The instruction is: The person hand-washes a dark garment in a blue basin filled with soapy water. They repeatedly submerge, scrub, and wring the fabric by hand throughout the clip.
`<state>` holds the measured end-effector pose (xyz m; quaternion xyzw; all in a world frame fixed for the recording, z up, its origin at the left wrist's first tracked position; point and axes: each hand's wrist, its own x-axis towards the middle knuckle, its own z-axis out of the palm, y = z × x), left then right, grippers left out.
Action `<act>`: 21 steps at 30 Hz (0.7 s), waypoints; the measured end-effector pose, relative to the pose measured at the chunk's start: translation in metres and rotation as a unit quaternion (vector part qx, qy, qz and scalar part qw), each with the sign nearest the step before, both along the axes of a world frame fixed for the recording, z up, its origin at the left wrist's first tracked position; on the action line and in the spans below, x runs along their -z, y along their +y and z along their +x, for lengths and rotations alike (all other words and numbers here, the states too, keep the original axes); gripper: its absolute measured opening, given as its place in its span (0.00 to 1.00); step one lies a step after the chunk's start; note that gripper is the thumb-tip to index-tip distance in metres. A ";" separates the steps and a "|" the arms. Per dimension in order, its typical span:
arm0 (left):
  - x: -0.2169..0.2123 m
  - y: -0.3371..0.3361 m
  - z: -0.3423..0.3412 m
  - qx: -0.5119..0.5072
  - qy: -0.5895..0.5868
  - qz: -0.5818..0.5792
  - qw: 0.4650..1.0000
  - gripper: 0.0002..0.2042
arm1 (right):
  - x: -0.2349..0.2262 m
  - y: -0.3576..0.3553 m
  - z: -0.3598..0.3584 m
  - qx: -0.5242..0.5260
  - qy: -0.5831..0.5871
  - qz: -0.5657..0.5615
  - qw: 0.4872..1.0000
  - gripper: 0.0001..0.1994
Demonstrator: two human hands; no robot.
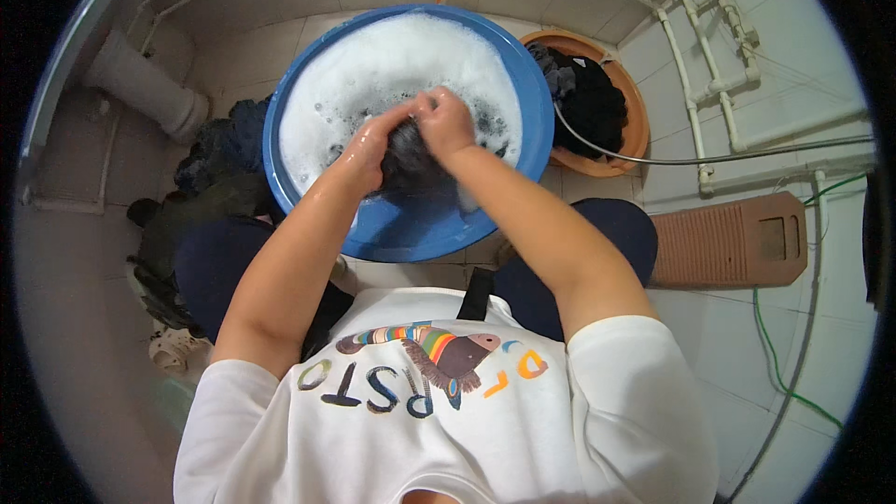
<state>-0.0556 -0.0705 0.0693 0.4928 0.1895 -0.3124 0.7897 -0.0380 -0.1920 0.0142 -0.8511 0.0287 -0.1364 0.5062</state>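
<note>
A round blue basin (537, 121) stands in front of me, with white suds (401, 51) over much of its water. Above its near half, my two hands come together on a dark wet cloth (408, 151), which hangs down toward the water. My right hand (444, 123) is closed in a fist on the upper part of it. Against it lies my left hand (375, 142), its fingers bent round the cloth's top edge and meeting the right. What kind of garment it is, I cannot tell; its lower part is in the basin.
Right of the basin, an orange tub (637, 126) holds dark clothes (593, 98), with a thin metal hose (728, 159) across it. A brown washboard (719, 241) lies on the tiles at right. Dark clothes (224, 149) are heaped at left, near a white pipe (154, 93).
</note>
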 end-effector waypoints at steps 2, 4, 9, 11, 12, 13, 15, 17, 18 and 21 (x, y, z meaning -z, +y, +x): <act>-0.003 0.005 0.002 0.156 -0.061 0.022 0.986 0.16 | -0.009 -0.013 0.009 -0.009 0.002 -0.033 0.999 0.15; -0.009 0.013 0.001 0.255 -0.192 0.219 0.922 0.15 | -0.027 -0.019 0.015 -0.072 -0.061 -0.043 0.995 0.17; -0.018 0.042 0.012 0.094 -0.297 0.017 0.950 0.18 | -0.033 -0.035 0.021 -0.281 0.087 0.186 0.937 0.23; -0.027 0.045 0.011 0.027 -0.309 -0.130 0.942 0.18 | -0.014 -0.048 0.017 -0.347 0.111 0.001 0.931 0.25; -0.007 0.052 0.018 -0.085 -0.237 -0.162 0.954 0.17 | -0.004 -0.050 0.019 -0.348 0.128 -0.133 0.919 0.26; 0.000 0.052 0.021 -0.131 -0.187 -0.193 0.954 0.15 | 0.004 -0.051 0.020 -0.342 0.145 -0.263 0.890 0.27; 0.009 0.050 0.027 -0.219 -0.084 -0.251 0.939 0.12 | 0.017 -0.052 0.022 -0.262 0.092 -0.095 0.956 0.25; 0.012 0.042 0.025 -0.288 0.009 -0.175 0.941 0.16 | 0.009 -0.038 0.015 -0.172 0.012 0.091 0.981 0.24; 0.025 0.041 0.028 -0.263 0.020 -0.170 0.950 0.17 | 0.000 -0.030 0.013 -0.154 -0.066 0.062 0.984 0.23; 0.063 0.041 0.031 -0.171 0.060 -0.128 0.975 0.17 | -0.045 0.020 -0.023 -0.154 -0.041 0.055 0.986 0.18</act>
